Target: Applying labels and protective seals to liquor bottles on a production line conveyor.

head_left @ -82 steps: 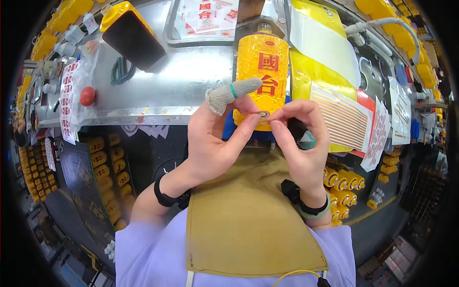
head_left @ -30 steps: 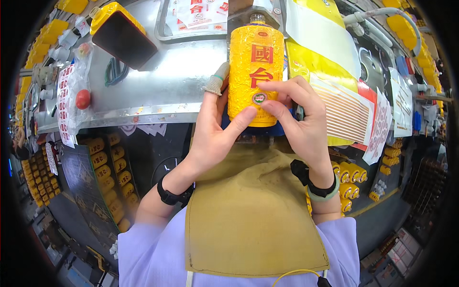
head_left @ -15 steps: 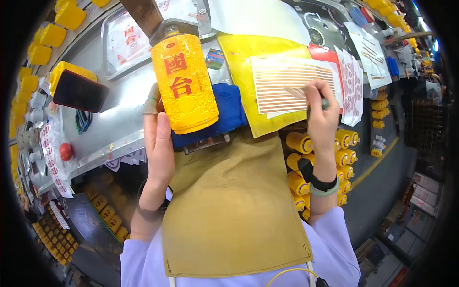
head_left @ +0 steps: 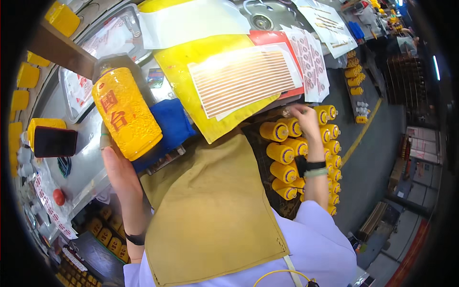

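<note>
A yellow bottle (head_left: pixel 128 117) with embossed sides and large red characters lies tilted on a blue cloth (head_left: pixel 172 126), its neck toward a brown post. My left hand (head_left: pixel 119 170) grips its lower left side, with a finger cot on one finger and some fingers hidden behind the bottle. Out past the table's right edge, my right hand (head_left: pixel 306 122) is pinched closed above several yellow bottles (head_left: pixel 279 153). Something small and blurred shows at its fingertips, too unclear to name. A white sheet of thin gold-brown strips (head_left: pixel 246 79) rests on a yellow folder (head_left: pixel 179 71).
A brown post (head_left: pixel 67 48) juts in at upper left, beside a metal tray (head_left: pixel 67 103). A dark phone (head_left: pixel 55 142) leans on a yellow container. Red-printed label sheets (head_left: pixel 311 67) lie right of the strips. A red ball (head_left: pixel 59 196) sits at the left edge.
My right hand has moved from over the strip sheet to beyond the table edge, near the standing bottles. The view has turned; my left hand stays at the bottle.
</note>
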Available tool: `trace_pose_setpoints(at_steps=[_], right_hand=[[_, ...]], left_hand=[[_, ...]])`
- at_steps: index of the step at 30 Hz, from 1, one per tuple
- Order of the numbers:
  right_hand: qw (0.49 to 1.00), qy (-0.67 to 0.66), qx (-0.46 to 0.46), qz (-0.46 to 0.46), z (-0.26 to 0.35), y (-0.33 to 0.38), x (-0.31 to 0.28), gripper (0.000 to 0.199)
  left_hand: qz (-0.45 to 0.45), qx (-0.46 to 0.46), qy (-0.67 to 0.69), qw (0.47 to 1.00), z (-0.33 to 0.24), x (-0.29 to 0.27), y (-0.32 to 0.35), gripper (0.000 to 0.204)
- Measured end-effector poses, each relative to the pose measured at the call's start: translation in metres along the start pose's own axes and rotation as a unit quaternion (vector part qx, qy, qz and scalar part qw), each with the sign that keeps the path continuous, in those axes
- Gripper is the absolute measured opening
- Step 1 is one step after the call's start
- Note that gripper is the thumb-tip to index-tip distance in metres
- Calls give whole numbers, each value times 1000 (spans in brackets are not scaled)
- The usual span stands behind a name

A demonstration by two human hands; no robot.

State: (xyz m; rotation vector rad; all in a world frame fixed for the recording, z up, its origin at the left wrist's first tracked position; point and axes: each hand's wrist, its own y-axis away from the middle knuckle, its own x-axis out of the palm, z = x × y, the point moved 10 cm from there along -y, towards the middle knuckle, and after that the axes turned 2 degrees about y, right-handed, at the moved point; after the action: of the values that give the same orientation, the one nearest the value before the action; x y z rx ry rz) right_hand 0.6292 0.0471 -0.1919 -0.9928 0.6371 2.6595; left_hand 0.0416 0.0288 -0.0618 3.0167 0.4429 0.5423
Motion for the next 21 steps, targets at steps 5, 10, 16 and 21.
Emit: trace_pose_setpoints(at_steps=[5,10,16,21], right_hand=[[931,-358,67,-7,-26,-23,49,60],[939,-321,74,-101,-38,-32,23,16],[923,-324,116,-173,-71,-46,-27,17],[837,-525,89,-124,-47,-51,-78,38]], left_hand=[[-3,-12,9,1000,1,-7,-1,63],[-30,-21,-10,999,4,-12,-3,68],[-50,-29,11,998,8,-21,-1,62],[-35,-33,42,998,11,-23,-3,62]])
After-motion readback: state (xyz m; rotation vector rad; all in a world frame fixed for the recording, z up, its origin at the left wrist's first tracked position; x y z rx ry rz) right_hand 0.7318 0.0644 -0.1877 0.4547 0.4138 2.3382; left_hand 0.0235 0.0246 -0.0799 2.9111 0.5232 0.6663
